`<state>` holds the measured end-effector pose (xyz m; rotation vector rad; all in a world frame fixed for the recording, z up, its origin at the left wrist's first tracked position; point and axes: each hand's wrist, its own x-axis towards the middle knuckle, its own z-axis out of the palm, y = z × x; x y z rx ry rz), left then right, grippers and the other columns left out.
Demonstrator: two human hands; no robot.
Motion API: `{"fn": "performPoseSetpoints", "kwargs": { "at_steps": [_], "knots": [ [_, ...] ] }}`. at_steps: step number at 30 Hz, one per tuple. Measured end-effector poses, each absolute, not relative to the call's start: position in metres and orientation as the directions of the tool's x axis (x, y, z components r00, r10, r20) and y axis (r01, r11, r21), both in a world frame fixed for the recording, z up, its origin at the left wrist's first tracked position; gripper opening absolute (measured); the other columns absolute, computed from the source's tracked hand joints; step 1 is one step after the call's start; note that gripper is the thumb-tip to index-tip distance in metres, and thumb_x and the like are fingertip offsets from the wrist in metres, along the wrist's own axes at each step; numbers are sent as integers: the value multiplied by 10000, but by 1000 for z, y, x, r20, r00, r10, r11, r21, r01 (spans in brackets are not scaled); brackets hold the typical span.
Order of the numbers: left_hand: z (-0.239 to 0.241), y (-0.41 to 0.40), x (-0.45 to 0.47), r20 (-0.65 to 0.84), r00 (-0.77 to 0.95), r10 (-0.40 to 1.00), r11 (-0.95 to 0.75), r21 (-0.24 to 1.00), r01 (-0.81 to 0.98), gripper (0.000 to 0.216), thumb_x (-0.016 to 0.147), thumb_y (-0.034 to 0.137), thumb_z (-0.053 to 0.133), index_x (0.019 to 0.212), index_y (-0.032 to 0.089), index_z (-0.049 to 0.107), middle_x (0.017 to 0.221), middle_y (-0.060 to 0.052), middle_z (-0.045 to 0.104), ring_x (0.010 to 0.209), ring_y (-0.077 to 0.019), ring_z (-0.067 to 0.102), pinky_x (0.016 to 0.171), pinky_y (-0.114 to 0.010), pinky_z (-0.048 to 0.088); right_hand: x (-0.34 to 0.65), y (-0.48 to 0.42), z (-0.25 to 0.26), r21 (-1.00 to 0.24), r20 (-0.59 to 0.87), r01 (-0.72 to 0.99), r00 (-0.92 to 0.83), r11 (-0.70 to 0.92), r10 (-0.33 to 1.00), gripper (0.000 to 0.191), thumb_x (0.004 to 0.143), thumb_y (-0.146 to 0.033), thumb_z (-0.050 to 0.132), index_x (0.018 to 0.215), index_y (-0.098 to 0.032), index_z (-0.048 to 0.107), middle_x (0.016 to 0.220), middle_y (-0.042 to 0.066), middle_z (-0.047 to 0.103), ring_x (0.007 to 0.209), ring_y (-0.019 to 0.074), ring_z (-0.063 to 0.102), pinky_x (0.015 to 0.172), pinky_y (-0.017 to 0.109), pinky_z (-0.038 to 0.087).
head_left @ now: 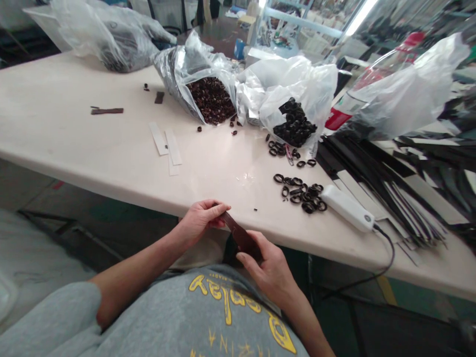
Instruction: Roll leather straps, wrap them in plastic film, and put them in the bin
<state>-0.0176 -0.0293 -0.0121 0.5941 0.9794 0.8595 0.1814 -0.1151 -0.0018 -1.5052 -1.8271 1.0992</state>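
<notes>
A dark brown strap-like strip (235,229) is stretched between my two hands at the near edge of the table. My left hand (204,218) pinches its far, narrower end between thumb and fingers. The wider near end lies in my right hand (268,260), with the thumb on one side and the fingers curled round the other. Part of that end is hidden by the right hand. On the table beyond lies a loose pile of small black loops (303,193), next to a white handheld device (347,208) with a dark cord.
Open plastic bags of brown loops (211,101) and black loops (295,124) stand at the back. Black and white strips (386,191) cover the right side, below a bottle (372,79). White paper strips (173,147) and a brown strip (107,111) lie left.
</notes>
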Motion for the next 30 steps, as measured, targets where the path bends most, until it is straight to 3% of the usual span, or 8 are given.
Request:
{"fn": "performPoseSetpoints", "kwargs": {
  "at_steps": [4, 8, 12, 15, 19, 21, 25, 30],
  "knots": [
    [-8, -36, -11, -491, 290, 822, 570, 729, -380, 393, 586, 412, 900, 794, 136, 713, 623, 16, 686, 484, -47, 573, 487, -136, 468, 167, -104, -7, -635, 282, 685, -224, 357, 933, 435, 915, -261, 614, 1335, -226, 503, 1193, 66, 672, 1013, 199, 663, 837, 303, 521],
    [-9, -42, -16, -466, 275, 841, 538, 775, -331, 384, 633, 424, 870, 867, 151, 735, 684, 3, 723, 526, -61, 615, 534, -147, 494, 169, -99, -11, -538, 378, 725, -248, 430, 892, 304, 961, -246, 548, 1257, -180, 569, 1093, 70, 699, 958, 187, 660, 827, 288, 504],
    [-7, -51, -26, -393, 361, 846, 474, 864, -171, 301, 697, 399, 820, 901, 185, 766, 748, -16, 760, 654, -102, 676, 646, -183, 539, 181, -99, -9, -607, 288, 704, -238, 369, 928, 202, 1002, -269, 476, 1042, -194, 660, 959, 38, 717, 879, 160, 651, 797, 271, 460],
    [0, -54, -31, -331, 463, 822, 395, 918, -45, 235, 686, 344, 808, 863, 192, 780, 765, -21, 763, 715, -123, 673, 689, -205, 529, 190, -99, -4, -735, 21, 647, -281, 205, 959, 332, 1018, -364, 433, 831, -189, 643, 773, 12, 683, 717, 134, 611, 670, 260, 412],
    [6, -53, -30, -248, 464, 851, 158, 962, 224, 234, 769, 356, 711, 673, 146, 745, 636, -19, 682, 616, -96, 559, 584, -191, 430, 200, -98, 2, -873, -233, 487, -357, -33, 905, 456, 1017, -460, 379, 710, -176, 560, 608, -15, 606, 542, 90, 514, 553, 227, 357],
    [6, -53, -28, -261, 452, 853, 153, 953, 261, 266, 788, 371, 683, 665, 140, 731, 630, -22, 673, 611, -99, 550, 577, -198, 423, 203, -98, 3, -887, -246, 458, -361, -59, 899, 462, 1010, -477, 377, 701, -174, 539, 557, -27, 558, 491, 79, 463, 522, 223, 330],
    [1, -53, -23, -409, 440, 799, 384, 911, 149, 258, 742, 393, 721, 675, 143, 724, 620, -23, 681, 591, -107, 576, 589, -208, 465, 203, -99, -1, -902, -193, 431, -350, -26, 917, 442, 1004, -469, 397, 706, -175, 539, 552, -34, 528, 501, 80, 451, 527, 229, 321],
    [-12, -56, -14, -533, 458, 712, 626, 777, -70, 275, 695, 410, 757, 697, 137, 726, 608, -19, 674, 531, -98, 570, 518, -196, 466, 192, -101, -13, -846, 35, 513, -216, 144, 976, 199, 917, -385, 616, 976, -195, 629, 869, 7, 681, 773, 129, 602, 709, 249, 417]
  ]
}}
